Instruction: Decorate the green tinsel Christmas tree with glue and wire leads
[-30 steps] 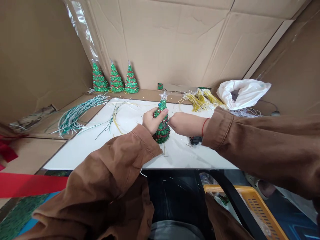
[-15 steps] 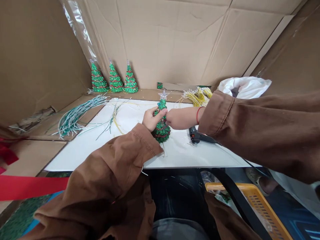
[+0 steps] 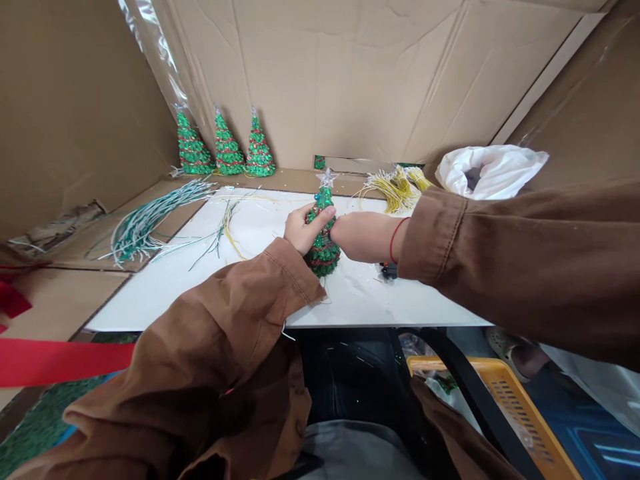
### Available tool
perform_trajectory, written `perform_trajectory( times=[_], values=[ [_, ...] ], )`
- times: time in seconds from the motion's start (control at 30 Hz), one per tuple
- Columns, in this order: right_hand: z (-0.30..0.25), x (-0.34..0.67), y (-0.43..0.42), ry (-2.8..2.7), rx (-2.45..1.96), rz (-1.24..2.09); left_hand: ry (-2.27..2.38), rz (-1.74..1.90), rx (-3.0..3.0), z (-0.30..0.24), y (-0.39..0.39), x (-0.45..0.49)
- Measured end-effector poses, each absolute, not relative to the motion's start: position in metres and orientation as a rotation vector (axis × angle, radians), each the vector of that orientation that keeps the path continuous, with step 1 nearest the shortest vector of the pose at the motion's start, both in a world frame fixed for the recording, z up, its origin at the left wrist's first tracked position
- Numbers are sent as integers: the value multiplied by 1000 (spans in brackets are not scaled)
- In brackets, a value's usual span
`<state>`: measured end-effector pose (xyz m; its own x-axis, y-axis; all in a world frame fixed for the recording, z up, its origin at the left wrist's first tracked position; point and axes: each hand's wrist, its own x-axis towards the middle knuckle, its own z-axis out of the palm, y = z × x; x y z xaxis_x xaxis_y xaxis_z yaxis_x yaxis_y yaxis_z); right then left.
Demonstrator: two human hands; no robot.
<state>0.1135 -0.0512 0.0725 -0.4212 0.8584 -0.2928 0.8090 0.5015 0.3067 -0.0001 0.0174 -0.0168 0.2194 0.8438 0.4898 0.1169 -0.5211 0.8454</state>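
Observation:
A small green Christmas tree (image 3: 324, 257) with red garland and a clear star (image 3: 327, 179) on top stands upright over the white board. My left hand (image 3: 301, 230) is closed around its upper left side, thumb across the front. My right hand (image 3: 350, 233) is curled in against the tree's right side. Most of its fingers are hidden, and whatever they grip cannot be made out. Under the right wrist, a small part of a black glue gun (image 3: 389, 270) shows; the cuff covers the rest.
Three finished-looking trees (image 3: 229, 150) stand at the back left by the cardboard wall (image 3: 340, 80). Green and white wires (image 3: 150, 220) lie left, yellow wires (image 3: 397, 189) at the back right beside a white plastic bag (image 3: 515, 173). A yellow basket (image 3: 520, 407) is below the board (image 3: 250, 300).
The right hand and forearm have shifted slightly, and the sleeve now covers most of the glue gun. The left hand keeps its hold on the tree. The view has tilted slightly.

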Motion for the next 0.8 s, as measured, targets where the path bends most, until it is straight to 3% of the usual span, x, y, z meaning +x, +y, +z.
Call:
perform_trajectory(
  times=[0.2, 0.37, 0.47, 0.67, 0.8],
  values=[
    [68, 116, -57, 2390, 1373, 349, 946, 1347, 1807, -15, 19, 0],
    [74, 124, -46, 2443, 1333, 268, 892, 1297, 1897, -10, 26, -3],
    [81, 121, -35, 2381, 1439, -160, 887, 1293, 1922, -10, 27, -5],
    [82, 135, -12, 1789, 1552, -1504, 774, 1281, 1884, -13, 26, -6],
    [71, 147, -22, 1651, 1584, -1946, 699, 1243, 1827, -16, 27, -5]
  ],
)
